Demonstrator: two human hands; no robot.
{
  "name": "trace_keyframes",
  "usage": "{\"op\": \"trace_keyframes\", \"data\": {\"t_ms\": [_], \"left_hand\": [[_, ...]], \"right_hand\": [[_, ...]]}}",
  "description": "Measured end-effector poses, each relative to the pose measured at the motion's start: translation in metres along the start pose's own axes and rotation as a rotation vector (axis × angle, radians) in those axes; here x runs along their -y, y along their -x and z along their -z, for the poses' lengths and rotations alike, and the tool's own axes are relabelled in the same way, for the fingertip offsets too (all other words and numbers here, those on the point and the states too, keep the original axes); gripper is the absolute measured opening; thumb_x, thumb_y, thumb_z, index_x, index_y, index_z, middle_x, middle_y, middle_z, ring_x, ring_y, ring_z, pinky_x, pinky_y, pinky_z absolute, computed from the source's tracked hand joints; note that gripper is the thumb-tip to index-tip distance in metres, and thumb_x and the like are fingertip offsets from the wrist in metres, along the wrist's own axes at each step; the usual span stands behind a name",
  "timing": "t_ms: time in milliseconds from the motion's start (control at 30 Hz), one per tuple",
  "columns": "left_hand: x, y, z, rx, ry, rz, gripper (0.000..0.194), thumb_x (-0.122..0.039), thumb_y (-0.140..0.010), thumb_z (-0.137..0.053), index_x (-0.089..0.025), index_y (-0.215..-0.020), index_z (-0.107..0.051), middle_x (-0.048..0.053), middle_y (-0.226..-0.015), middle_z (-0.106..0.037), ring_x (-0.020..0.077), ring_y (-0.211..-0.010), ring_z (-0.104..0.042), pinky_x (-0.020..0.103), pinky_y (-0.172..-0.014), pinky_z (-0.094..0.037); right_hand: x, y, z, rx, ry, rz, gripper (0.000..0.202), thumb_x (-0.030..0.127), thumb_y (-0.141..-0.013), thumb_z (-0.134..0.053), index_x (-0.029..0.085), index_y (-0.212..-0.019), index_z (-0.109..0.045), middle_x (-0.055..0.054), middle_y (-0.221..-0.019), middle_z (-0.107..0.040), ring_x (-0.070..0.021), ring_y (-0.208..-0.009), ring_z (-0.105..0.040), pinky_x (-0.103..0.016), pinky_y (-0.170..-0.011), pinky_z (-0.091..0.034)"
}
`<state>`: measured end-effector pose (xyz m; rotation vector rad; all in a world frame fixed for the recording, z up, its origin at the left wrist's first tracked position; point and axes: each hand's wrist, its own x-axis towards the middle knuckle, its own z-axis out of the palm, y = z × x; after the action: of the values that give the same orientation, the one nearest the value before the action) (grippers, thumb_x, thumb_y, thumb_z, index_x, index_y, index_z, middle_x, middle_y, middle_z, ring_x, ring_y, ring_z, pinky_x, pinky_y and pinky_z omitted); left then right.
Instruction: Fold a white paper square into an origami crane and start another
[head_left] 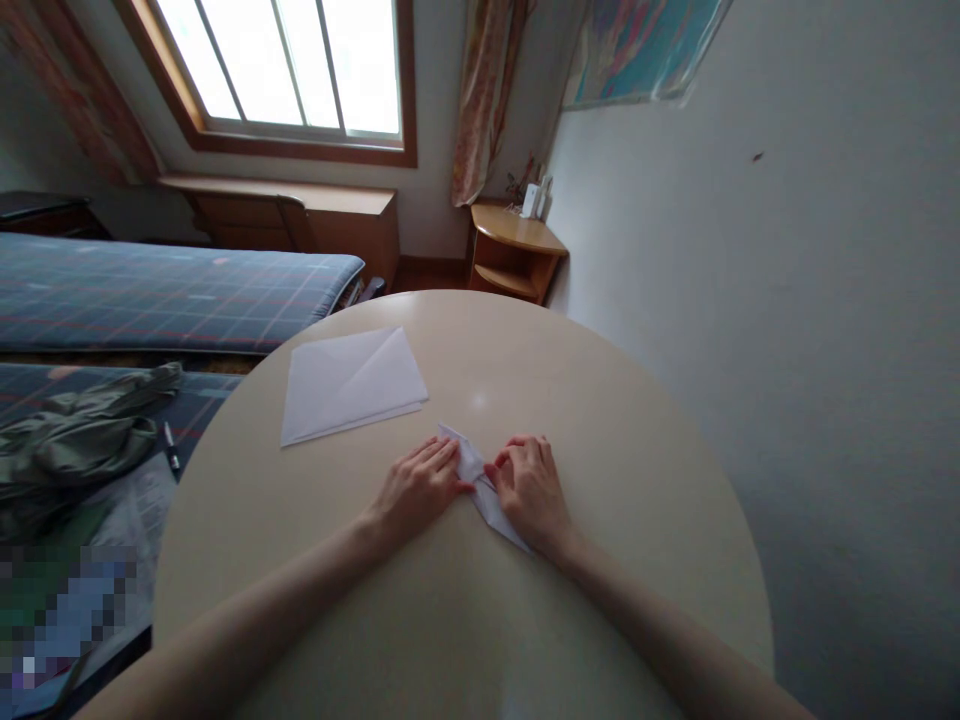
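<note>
A narrow piece of folded white paper (491,508) lies slantwise on the round cream table (337,620), between my two hands. My left hand (420,485) presses its upper part down, fingers close together and thumb at the near edge. On the other side, my right hand (531,490) has its fingers curled, with thumb and index finger pinching at the paper's middle fold. The right palm hides part of the paper's lower end. Beyond my left hand rests a larger stack of white paper sheets (352,385), the top one showing a diagonal crease.
Left of the table, a plaid mattress (165,295) stands near another bed surface holding a crumpled green cloth (67,430), a pen (172,448) and papers. A white wall (847,350) borders the right side. A small corner shelf (517,230) stands behind the table.
</note>
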<state>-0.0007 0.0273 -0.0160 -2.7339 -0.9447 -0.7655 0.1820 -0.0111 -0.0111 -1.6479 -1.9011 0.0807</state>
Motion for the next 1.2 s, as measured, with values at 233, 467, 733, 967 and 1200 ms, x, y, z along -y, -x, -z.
{"op": "trace_keyframes", "data": {"t_ms": [233, 467, 733, 967, 1200], "left_hand": [[0.002, 0.001, 0.0, -0.171, 0.068, -0.019, 0.033, -0.043, -0.089, -0.047, -0.016, -0.084, -0.064, 0.007, -0.097, -0.07, 0.0176, -0.083, -0.066, 0.03, -0.08, -0.053], [0.006, -0.005, 0.002, -0.011, 0.127, 0.041, 0.033, -0.034, -0.085, -0.057, -0.015, -0.111, -0.05, 0.011, -0.122, -0.057, 0.0239, -0.117, -0.049, 0.051, -0.105, -0.028], [0.008, -0.002, 0.002, 0.011, 0.117, 0.031, 0.036, -0.026, -0.086, -0.054, -0.018, -0.121, -0.048, 0.006, -0.098, -0.059, 0.0203, -0.093, -0.057, 0.056, -0.105, -0.024], [0.005, -0.002, 0.011, -0.201, 0.185, -0.077, 0.01, -0.025, -0.086, -0.057, -0.02, -0.089, -0.064, 0.003, -0.085, -0.06, 0.0143, -0.078, -0.055, 0.035, -0.088, -0.043], [-0.002, 0.001, 0.014, -0.324, 0.08, -0.105, 0.021, -0.026, -0.093, -0.046, -0.027, -0.104, -0.063, -0.001, -0.071, -0.053, 0.009, -0.06, -0.049, 0.018, -0.055, -0.04]], "right_hand": [[-0.002, 0.0, -0.003, 0.045, -0.053, -0.014, 0.02, 0.038, -0.081, -0.058, 0.018, -0.08, -0.059, -0.01, -0.096, -0.056, -0.0265, -0.1, -0.047, -0.049, -0.097, -0.031], [-0.002, 0.001, -0.001, 0.082, -0.171, -0.001, 0.013, 0.031, -0.081, -0.06, 0.019, -0.08, -0.057, -0.008, -0.088, -0.06, -0.0252, -0.089, -0.051, -0.044, -0.081, -0.041], [-0.002, 0.002, 0.016, 0.221, -0.842, -0.207, 0.02, 0.039, -0.079, -0.06, 0.02, -0.084, -0.056, -0.003, -0.075, -0.064, -0.0159, -0.064, -0.059, -0.029, -0.059, -0.046], [-0.026, -0.01, 0.02, 0.355, -1.351, -0.385, 0.016, 0.03, -0.075, -0.061, 0.019, -0.086, -0.064, -0.006, -0.085, -0.07, -0.0176, -0.076, -0.064, -0.027, -0.063, -0.048], [-0.016, -0.003, 0.017, 0.199, -0.907, 0.105, 0.029, 0.014, -0.074, -0.064, 0.026, -0.1, -0.067, -0.006, -0.111, -0.059, -0.0119, -0.079, -0.058, -0.022, -0.059, -0.047]]}}
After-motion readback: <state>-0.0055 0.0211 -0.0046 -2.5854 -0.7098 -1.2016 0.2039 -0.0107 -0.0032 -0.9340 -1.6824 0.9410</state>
